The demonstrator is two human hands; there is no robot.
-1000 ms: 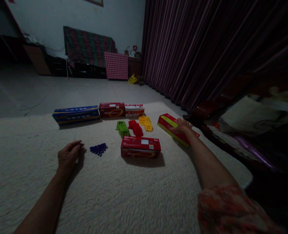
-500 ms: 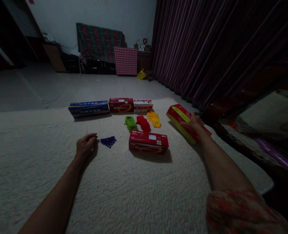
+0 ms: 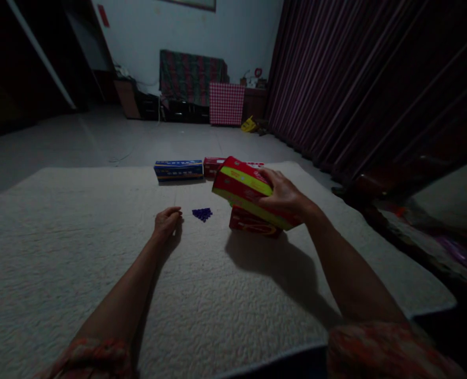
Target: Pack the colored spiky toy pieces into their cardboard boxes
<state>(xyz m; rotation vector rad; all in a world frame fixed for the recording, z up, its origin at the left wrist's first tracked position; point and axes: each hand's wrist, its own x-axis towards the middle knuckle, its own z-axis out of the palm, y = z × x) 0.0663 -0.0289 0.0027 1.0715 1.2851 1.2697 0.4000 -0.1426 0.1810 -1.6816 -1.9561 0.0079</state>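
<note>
My right hand (image 3: 284, 193) is closed on a red and yellow box (image 3: 244, 185), fingers over its top and thumb on the near side. The box is lifted and tilted above a dark red box (image 3: 252, 223) on the white quilted mat (image 3: 201, 295), covering much of it. My left hand (image 3: 167, 221) rests on the mat, its fingers curled together with nothing visible in them. Just right of it lies a small purple triangle of linked plastic pieces (image 3: 202, 213). A sliver of green shows under the held box; the red and yellow plastic pieces are hidden.
Along the mat's far part stand a blue box (image 3: 179, 171), a second dark red box (image 3: 212, 167) and a partly hidden white box (image 3: 256, 165). Purple curtains (image 3: 336, 79) hang at the right. A cloth-covered cabinet (image 3: 194, 79) stands by the far wall.
My right hand has lifted the red and yellow box off the mat's right side and carried it left over the nearer dark red box. The camera view has shifted; my left hand stays beside the purple pieces.
</note>
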